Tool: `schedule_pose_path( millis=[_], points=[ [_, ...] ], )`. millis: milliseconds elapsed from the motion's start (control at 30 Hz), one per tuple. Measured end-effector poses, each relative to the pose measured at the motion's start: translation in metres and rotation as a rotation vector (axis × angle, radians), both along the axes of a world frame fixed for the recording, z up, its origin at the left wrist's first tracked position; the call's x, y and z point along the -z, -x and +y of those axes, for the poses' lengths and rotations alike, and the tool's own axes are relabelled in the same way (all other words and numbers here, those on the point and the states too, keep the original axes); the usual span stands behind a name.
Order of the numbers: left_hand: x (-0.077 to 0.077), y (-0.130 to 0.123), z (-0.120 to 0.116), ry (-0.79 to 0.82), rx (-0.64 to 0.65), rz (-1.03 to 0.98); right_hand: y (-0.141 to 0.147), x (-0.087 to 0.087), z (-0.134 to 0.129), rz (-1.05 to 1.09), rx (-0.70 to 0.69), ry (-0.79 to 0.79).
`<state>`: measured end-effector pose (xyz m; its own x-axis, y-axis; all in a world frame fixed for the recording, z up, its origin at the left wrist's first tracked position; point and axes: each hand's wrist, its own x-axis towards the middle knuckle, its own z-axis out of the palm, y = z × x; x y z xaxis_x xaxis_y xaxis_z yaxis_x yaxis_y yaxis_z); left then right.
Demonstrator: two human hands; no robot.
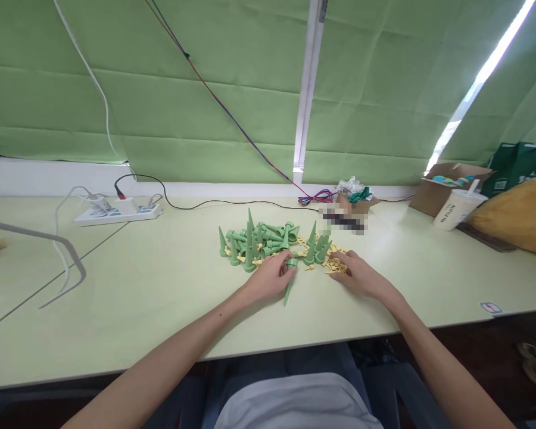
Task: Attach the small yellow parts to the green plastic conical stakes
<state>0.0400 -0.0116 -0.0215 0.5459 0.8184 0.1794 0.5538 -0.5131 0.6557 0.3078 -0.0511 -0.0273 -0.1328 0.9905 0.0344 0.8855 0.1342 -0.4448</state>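
My left hand (272, 277) is closed around a green plastic spike (288, 289), whose pointed tip faces the table's front edge. My right hand (360, 274) reaches into a pile of small yellow plastic pieces (336, 264), thumb and fingers apart around some of them. Beyond my left hand lies a heap of green spikes (272, 233). Several green spikes stand upright on their wide ends at its left, some with yellow pieces at their bases. Between my hands, a smaller group of upright spikes (311, 245) stands beside the yellow pile.
A white power strip (118, 213) with plugs and cables lies at the back left. A grey bent metal bar (71, 250) stands at the left. Toward the right are a small open box (357, 205), a cardboard box (429, 196), a drink cup (456, 208) and a tan plush-looking item (518, 211).
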Motion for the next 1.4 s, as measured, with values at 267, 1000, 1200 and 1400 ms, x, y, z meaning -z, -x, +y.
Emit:
schedule_pose_path(
  millis=[267,1000,1200,1400],
  points=[
    [-0.002,0.000,-0.001,0.006,0.000,-0.010,0.011,-0.001,-0.006,-0.012,-0.042,-0.038],
    [-0.002,-0.001,0.000,0.011,-0.019,-0.035,0.067,0.000,-0.008,-0.032,-0.245,-0.191],
    [-0.001,0.000,0.000,0.015,-0.021,-0.032,0.056,-0.018,-0.016,-0.082,-0.304,-0.197],
    [0.000,0.000,0.001,-0.012,-0.025,-0.026,0.035,-0.033,-0.027,-0.165,-0.222,-0.168]
  ],
)
